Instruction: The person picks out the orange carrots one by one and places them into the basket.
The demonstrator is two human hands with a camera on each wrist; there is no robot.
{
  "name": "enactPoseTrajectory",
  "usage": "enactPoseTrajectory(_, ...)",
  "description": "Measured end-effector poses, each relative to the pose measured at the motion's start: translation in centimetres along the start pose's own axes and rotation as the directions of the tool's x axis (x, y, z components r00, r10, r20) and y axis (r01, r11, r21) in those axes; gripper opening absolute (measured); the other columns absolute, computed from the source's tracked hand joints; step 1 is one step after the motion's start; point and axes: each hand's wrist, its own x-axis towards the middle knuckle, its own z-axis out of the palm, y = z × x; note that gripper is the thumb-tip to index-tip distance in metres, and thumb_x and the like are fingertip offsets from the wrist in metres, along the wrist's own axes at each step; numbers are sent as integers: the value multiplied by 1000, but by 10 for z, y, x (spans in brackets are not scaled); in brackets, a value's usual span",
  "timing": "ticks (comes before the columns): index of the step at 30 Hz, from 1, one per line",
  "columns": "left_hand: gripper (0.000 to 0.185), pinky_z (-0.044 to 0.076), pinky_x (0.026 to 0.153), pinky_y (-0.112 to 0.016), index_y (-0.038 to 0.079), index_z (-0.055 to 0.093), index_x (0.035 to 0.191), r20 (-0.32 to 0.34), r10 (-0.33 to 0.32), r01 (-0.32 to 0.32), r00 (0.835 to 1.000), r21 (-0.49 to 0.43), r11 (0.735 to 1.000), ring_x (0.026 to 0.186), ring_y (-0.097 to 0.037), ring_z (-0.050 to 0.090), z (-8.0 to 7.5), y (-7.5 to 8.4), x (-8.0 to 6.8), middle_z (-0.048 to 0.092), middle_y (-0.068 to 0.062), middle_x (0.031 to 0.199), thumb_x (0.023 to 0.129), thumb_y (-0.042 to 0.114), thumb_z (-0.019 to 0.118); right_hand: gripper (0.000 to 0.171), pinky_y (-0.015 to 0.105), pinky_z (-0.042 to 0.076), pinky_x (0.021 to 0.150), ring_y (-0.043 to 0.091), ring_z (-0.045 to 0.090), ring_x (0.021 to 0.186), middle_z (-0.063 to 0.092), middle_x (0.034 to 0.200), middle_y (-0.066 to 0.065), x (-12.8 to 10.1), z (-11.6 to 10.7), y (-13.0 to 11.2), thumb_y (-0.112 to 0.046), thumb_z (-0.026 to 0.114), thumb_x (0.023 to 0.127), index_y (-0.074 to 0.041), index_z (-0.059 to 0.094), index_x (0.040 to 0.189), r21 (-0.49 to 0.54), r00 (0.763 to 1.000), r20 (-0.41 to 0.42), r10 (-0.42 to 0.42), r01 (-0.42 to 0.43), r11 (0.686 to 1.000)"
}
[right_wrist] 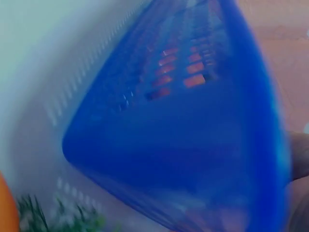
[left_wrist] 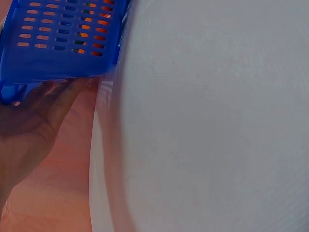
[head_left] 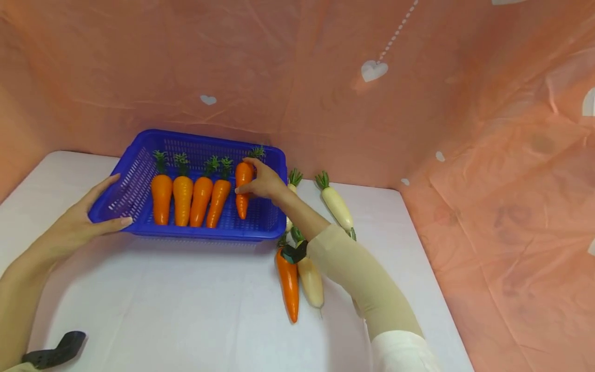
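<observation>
A blue plastic basket with slotted walls holds a row of orange carrots with green tops, apparently artificial. My left hand grips the basket's left end, its thumb over the front corner and its fingers along the side. In the left wrist view, the fingers of that hand reach under the rim. Inside the basket's right part, my right hand holds the rightmost carrot between thumb and fingers. The right wrist view shows mostly the blurred basket wall, with green leaves at the bottom.
Right of the basket, a white radish lies on the white table. Another carrot and a pale radish lie nearer, partly behind the right forearm. An orange cloth with hearts hangs behind.
</observation>
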Motion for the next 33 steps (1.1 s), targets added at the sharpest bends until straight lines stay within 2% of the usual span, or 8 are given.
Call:
enactPoseTrajectory(8,92,-12,108,-74,48,0,157,-1,-9,9,1000,-1,1000,146,-48,-14,-3,-4,0,-12,-17,164,96,23,66,85,34,61,72,33,61,115,50,141,19,8,17,8,0,81,80,-15,40,152,-52,999,-35,17,-19,998)
enactPoseTrajectory(19,94,-10,106,-76,46,-6,156,13,-37,37,999,20,999,144,-52,-15,-2,0,2,-15,-19,163,97,26,64,87,45,61,71,38,63,110,51,137,21,11,23,9,3,82,78,-17,41,152,16,996,-2,85,-85,996)
enactPoseTrajectory(29,94,-11,107,-75,49,-6,155,7,-33,33,999,27,999,144,-51,-15,-3,-1,1,-15,-15,164,97,26,65,86,40,62,71,35,61,115,48,144,19,10,23,10,-2,83,79,-15,40,153,-109,998,12,56,-54,993)
enactPoseTrajectory(33,94,-13,107,-74,49,-5,155,6,-41,41,999,9,999,145,-49,-17,0,-1,0,-16,-14,164,97,26,65,88,41,62,72,35,59,118,46,147,19,9,22,10,-2,83,78,-14,39,153,-105,999,19,49,-47,993)
